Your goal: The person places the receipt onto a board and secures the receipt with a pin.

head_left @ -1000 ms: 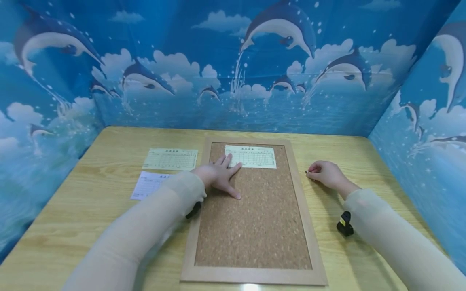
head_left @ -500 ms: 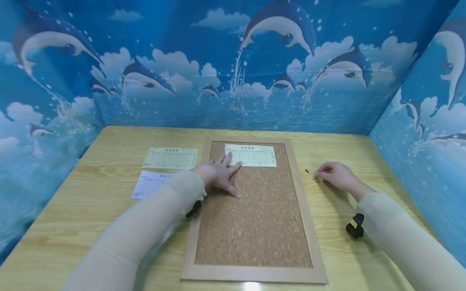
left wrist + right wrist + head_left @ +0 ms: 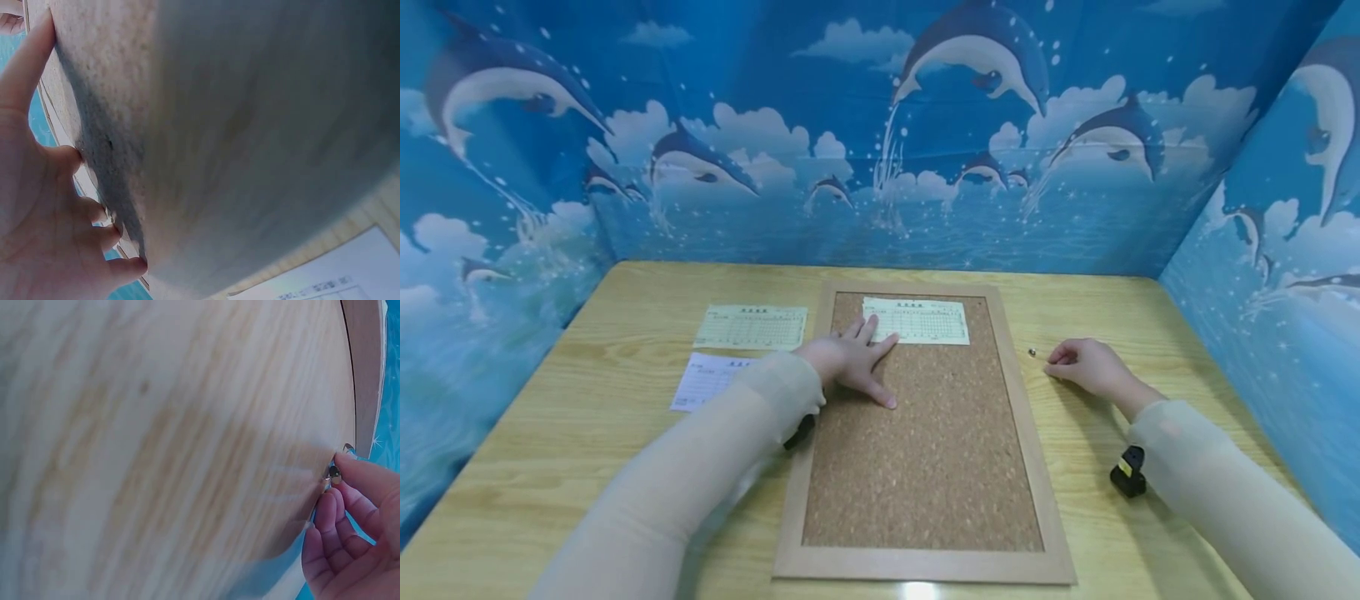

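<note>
Pinching what looks like a metal thumbtack (image 3: 335,475) between thumb and fingertips, the right hand (image 3: 1093,367) sits right of the corkboard (image 3: 917,450), a second tack (image 3: 1032,352) between them; leftward lies the pale-green form (image 3: 925,323), long axis crosswise, heading illegible, under the left hand's (image 3: 853,362) spread fingertips

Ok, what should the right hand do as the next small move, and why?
Probably the right hand should lift what looks like a metal thumbtack toward the pale green printed form on the framed corkboard: that hand seems to pinch the tack, while the left hand rests on the board, overlapping the form's lower left corner.
</note>
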A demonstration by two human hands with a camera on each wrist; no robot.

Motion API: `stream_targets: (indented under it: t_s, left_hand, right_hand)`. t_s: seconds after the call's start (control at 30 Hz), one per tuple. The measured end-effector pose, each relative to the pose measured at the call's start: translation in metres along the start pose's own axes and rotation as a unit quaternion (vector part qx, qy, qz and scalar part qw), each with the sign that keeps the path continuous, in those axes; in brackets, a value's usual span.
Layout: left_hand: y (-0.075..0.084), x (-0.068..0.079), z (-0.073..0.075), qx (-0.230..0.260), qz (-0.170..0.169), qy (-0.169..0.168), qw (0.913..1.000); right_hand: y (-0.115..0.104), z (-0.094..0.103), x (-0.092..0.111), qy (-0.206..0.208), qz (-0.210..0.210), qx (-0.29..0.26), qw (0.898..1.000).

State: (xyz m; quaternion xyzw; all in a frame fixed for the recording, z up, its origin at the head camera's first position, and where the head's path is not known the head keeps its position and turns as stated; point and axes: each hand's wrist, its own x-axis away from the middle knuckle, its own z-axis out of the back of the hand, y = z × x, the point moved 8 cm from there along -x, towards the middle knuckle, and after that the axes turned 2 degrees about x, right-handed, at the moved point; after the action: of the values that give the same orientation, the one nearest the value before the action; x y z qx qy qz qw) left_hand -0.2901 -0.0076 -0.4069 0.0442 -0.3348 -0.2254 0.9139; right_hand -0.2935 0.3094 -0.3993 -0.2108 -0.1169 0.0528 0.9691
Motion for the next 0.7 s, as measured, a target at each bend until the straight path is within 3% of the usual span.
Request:
stream_targets:
  t_s: [0.7]
  left_hand:
    - [0.0, 0.0, 0.0, -0.007, -0.002, 0.001, 1.0]
  right_hand:
    - [-0.003, -0.001, 0.011, 0.049, -0.021, -0.013, 0.998]
